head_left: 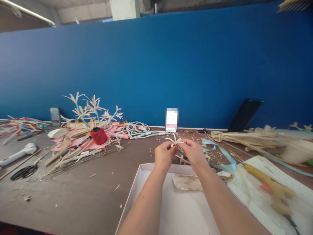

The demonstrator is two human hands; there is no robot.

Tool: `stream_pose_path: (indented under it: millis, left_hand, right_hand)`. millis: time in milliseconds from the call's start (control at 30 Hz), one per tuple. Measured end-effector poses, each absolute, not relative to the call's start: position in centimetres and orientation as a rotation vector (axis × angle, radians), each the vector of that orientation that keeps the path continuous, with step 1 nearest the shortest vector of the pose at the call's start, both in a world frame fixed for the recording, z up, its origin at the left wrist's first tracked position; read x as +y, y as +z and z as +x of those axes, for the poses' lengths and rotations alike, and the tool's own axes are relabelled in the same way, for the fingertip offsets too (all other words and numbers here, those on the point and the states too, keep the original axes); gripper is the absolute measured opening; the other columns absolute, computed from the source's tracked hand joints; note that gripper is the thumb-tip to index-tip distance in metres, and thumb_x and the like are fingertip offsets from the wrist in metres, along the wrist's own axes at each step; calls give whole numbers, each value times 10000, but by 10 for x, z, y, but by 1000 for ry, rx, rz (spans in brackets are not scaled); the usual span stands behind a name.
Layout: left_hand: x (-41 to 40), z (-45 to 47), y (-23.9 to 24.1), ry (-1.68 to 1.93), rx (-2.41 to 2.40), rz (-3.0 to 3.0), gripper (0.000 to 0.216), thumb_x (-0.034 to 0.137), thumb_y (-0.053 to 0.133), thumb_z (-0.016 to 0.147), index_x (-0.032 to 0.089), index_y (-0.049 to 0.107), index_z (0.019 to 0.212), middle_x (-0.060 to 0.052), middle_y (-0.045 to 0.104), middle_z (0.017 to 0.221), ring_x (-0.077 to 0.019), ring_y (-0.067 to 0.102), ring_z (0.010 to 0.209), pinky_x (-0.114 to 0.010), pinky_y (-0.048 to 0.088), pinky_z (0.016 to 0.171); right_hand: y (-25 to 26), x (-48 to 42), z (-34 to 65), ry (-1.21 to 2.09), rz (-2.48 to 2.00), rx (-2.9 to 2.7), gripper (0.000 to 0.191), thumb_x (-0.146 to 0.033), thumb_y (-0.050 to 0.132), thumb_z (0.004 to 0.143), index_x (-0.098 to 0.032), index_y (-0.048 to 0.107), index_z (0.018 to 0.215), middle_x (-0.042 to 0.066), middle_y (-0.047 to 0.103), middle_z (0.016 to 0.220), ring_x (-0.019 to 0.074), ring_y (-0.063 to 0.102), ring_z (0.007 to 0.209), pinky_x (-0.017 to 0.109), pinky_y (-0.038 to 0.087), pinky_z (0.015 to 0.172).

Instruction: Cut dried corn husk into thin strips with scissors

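Note:
Both hands meet above the far edge of a shallow white box [132, 192], pinching a small flower [175, 140] of pale, dried-leaf strips. My left hand [164, 155] has thumb and fingertips closed at the flower's base. From the other side, my right hand [193, 151] grips its right part with closed fingertips. The strips fan upward between the hands; the lower end is mostly hidden by fingers. Beneath my right forearm, a flat brownish-white piece [187, 183] lies in the box. A light blue ribbon [226, 156] curls to the right of my right hand.
At left are finished-looking flower stems [95, 106], a red thread spool [98, 135], black scissors [24, 172] and coiled cable [137, 130]. A phone [171, 120] leans on the blue partition [156, 65]. At right, a yellow glue gun [271, 186] rests on paper near dried husks [254, 138].

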State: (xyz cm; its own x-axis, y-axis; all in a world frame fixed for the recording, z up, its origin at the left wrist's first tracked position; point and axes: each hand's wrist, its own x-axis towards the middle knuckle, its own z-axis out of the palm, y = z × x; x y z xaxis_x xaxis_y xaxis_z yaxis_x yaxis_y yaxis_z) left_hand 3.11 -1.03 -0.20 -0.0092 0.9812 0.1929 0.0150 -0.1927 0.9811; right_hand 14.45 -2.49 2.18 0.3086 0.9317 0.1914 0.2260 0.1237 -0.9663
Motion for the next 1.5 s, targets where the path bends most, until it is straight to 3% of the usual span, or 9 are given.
stream_pose_path:
  millis: [200,667,967,1100,1300,1500]
  left_hand:
    - [-11,27,0,1327,1158,1433,227,406,615,663,179,624,661,8,602,566,-114,538,543,-186,374,499]
    - [-19,23,10,1347,1322,1647,142,315,566,715,206,653,688,15,626,600,-109,538,576,-187,340,524]
    - [-21,23,13,1328,1375,1644,140,309,561,715,210,659,696,18,621,594,-105,532,574,-191,331,524]
    - [-22,23,14,1328,1372,1615,142,301,555,717,206,658,695,30,613,582,-94,516,558,-188,330,524]
    - [-21,24,10,1322,1362,1658,135,306,565,713,208,658,712,38,604,590,-88,495,563,-188,326,534]
    - [-22,25,7,1297,1305,1838,151,314,552,731,202,651,709,37,585,591,-84,459,549,-192,313,534]
  right_hand:
    - [26,-27,146,744,-1372,-1213,304,-420,586,613,-159,691,727,6,605,538,137,481,501,248,337,482]
    - [31,-32,148,743,-1367,-1332,220,-361,559,685,-190,683,746,-10,609,578,127,471,514,233,317,479]
    - [28,-31,148,767,-1353,-1297,251,-384,585,661,-177,688,756,-2,604,576,118,452,490,236,317,460]
    - [27,-27,150,879,-1279,-1104,284,-373,644,641,-187,666,854,-8,595,613,85,399,455,207,278,403]
    - [36,-27,154,1207,-1050,-751,431,-550,586,681,-190,623,915,54,624,849,66,411,464,176,256,331]
    - [34,-30,154,1316,-977,-841,245,-363,698,639,-178,636,787,-9,561,702,34,372,457,141,197,316]
